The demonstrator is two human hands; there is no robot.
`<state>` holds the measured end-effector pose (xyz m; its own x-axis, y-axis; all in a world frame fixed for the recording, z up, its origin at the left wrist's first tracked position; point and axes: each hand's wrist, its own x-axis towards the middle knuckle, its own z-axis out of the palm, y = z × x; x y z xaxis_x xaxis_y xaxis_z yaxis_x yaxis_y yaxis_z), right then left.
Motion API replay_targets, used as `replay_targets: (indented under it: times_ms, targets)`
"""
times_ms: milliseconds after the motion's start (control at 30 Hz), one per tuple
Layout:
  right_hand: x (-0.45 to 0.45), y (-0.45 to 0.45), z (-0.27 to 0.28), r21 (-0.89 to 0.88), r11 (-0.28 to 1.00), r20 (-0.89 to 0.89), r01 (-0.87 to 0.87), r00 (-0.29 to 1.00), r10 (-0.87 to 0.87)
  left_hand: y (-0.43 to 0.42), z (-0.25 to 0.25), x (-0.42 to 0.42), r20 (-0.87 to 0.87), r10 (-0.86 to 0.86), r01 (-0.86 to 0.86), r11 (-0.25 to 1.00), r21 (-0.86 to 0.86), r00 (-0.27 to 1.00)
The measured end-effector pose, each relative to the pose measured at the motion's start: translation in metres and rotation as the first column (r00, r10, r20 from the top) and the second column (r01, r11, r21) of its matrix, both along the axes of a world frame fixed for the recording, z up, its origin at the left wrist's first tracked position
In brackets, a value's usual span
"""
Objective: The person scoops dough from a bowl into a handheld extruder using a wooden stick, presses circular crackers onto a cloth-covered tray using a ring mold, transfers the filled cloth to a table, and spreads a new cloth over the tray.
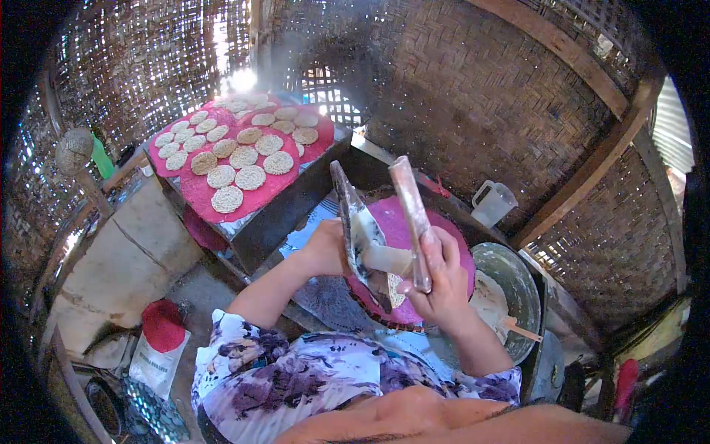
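While left hand (325,248) is gripping dark board (352,214), fingertips hiding behind it, right hand (444,277) is clasping pale bar (409,211), fingers wrapping around lower end. White cylinder (388,259) bridging gap between them. Both pieces hovering over pink round mat (383,216), where pale disc (396,290) is lying, partly hidden. Bowl (523,285) standing at right.

bright daylight (242,80) pierces woven walls (458,103) braced by wooden beams (562,55)

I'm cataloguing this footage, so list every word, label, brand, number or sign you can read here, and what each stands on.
White bag at lower left: a line of dark print, too small and blurred to quote.
No other lettering, numbers or signs can be made out.
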<state>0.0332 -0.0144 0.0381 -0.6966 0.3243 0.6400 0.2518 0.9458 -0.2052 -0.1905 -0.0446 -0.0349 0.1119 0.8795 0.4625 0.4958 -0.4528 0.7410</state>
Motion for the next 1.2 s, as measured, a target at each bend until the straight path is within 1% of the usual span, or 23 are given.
replay_targets:
  times_ms: [33,67,133,233,333,433,533,633,667,700,733,767,800,833,900,933,967,1000,1033,1067,1100,1167,1200]
  targets:
    - [-0.001,-0.003,0.0,-0.019,0.999,0.038,0.046,0.998,-0.046,0.001,-0.005,0.0,0.018,0.033,-0.032,0.999,-0.027,0.999]
    - [-0.003,-0.004,-0.002,-0.019,0.999,0.035,0.049,0.998,-0.048,0.002,-0.009,-0.001,0.037,0.066,-0.064,0.997,-0.054,0.997]
    - [-0.008,-0.004,-0.006,-0.016,0.998,0.026,0.056,0.998,-0.055,-0.001,-0.005,0.001,-0.13,0.096,-0.095,0.995,0.011,0.987]
    - [-0.012,-0.009,-0.01,-0.005,0.998,0.069,0.059,0.996,-0.058,0.008,-0.014,0.0,-0.394,0.185,-0.143,0.981,0.132,0.901]
    - [-0.016,-0.007,-0.018,-0.002,0.999,0.064,0.052,0.997,-0.052,0.004,-0.008,0.003,-0.262,0.191,-0.137,0.968,0.211,0.946]
    - [-0.024,-0.008,-0.033,-0.013,0.999,0.024,0.053,0.998,-0.053,0.008,-0.021,0.004,-0.381,0.192,-0.162,0.981,0.111,0.904]
    - [-0.027,-0.01,-0.037,-0.114,0.988,0.102,0.108,0.99,-0.097,0.016,-0.043,0.004,-0.436,0.19,-0.164,0.982,0.098,0.879]
    - [-0.028,-0.003,-0.021,-0.308,0.948,0.143,0.078,0.989,-0.035,0.027,-0.063,0.005,-0.213,0.132,-0.131,0.991,0.019,0.968]
    - [-0.025,0.004,-0.023,-0.511,0.859,0.058,-0.031,0.996,0.071,0.028,-0.067,0.005,-0.143,0.143,-0.139,0.989,0.042,0.979]
    - [-0.02,0.015,-0.032,-0.681,0.718,-0.047,-0.144,0.987,0.154,0.027,-0.06,0.006,-0.074,0.152,-0.148,0.987,0.067,0.986]
    - [-0.012,0.029,-0.043,-0.805,0.536,-0.164,-0.254,0.964,0.211,0.026,-0.056,0.006,-0.005,0.159,-0.158,0.983,0.093,0.987]
    - [0.006,0.043,-0.063,-0.947,0.31,0.001,-0.087,0.962,0.272,0.026,-0.054,0.005,0.004,0.136,-0.137,0.991,0.011,0.991]
    - [0.018,0.05,-0.076,-0.996,0.092,0.024,-0.009,0.936,0.35,0.026,-0.052,0.004,0.013,0.118,-0.116,0.991,-0.07,0.993]
    - [0.025,0.053,-0.084,-0.988,-0.126,0.028,0.09,0.905,0.425,0.023,-0.041,0.003,0.02,0.058,-0.053,0.984,-0.172,0.998]
    - [0.031,0.047,-0.087,-0.955,-0.296,-0.149,-0.028,0.905,0.398,0.038,-0.048,-0.008,0.032,-0.128,0.131,0.93,-0.343,0.991]
    - [0.031,0.042,-0.082,-0.922,-0.379,-0.233,-0.084,0.9,0.369,0.036,-0.024,-0.016,0.451,-0.38,0.474,0.873,-0.114,0.807]
    - [0.027,0.036,-0.069,-0.901,-0.417,-0.27,-0.116,0.904,0.331,0.041,-0.017,-0.033,0.767,-0.337,0.683,0.709,-0.176,0.547]
    - [0.024,0.036,-0.063,-0.884,-0.453,-0.294,-0.117,0.892,0.344,0.051,0.014,-0.027,0.866,-0.472,0.673,0.696,0.25,0.166]
    - [0.023,0.037,-0.059,-0.863,-0.491,-0.318,-0.115,0.88,0.353,0.052,0.039,-0.032,0.863,-0.506,0.684,0.63,0.369,-0.001]
    - [0.022,0.038,-0.057,-0.84,-0.531,-0.342,-0.11,0.868,0.361,0.054,0.055,-0.026,0.839,-0.515,0.657,0.575,0.488,-0.174]
    - [0.029,0.052,-0.065,-0.848,-0.526,-0.374,-0.066,0.778,0.505,0.062,0.06,-0.022,0.704,-0.646,0.675,0.381,0.632,-0.295]
    - [0.048,0.069,-0.073,-0.874,-0.482,-0.315,-0.064,0.83,0.461,0.074,0.056,-0.021,0.664,-0.714,0.673,0.38,0.634,-0.222]
    - [0.046,0.072,-0.064,-0.889,-0.458,-0.256,-0.02,0.851,0.459,0.08,0.054,-0.022,0.639,-0.747,0.675,0.377,0.634,-0.184]
